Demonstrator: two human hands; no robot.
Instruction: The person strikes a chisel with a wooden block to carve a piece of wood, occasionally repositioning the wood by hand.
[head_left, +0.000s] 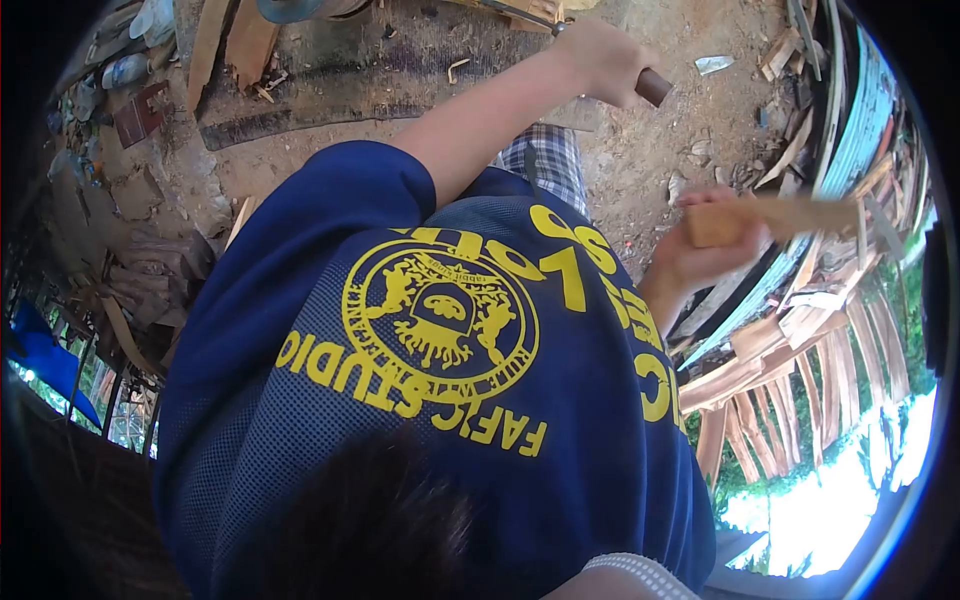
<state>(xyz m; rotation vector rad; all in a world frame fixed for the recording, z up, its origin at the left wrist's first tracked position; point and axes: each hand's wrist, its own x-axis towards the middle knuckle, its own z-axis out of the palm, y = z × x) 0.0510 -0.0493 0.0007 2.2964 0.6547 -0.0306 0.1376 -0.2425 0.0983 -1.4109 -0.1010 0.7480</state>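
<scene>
My left hand (pixel 605 65) is closed in a fist near the top of the head view. Out of one side of it sticks the brown handle (pixel 655 88) of a chisel-like tool, and its dark thin shaft (pixel 535 18) runs up and left past the frame's edge. At the right, my right hand (pixel 705 245) wraps around a thick wooden stick (pixel 725 222), whose far end points right and is smeared by motion. The two hands are apart. My dark blue shirt (pixel 600 480) with yellow print fills the middle, above it my plaid shorts (pixel 560 165).
A dark weathered board (pixel 350 75) lies on the dirt ground (pixel 640 150). Wood offcuts (pixel 250 45) and litter (pixel 125 70) are at the left. Along the right run stacked wood strips (pixel 745 370) and a light-blue painted plank (pixel 860 130). A round container (pixel 290 8) is cut off at the top.
</scene>
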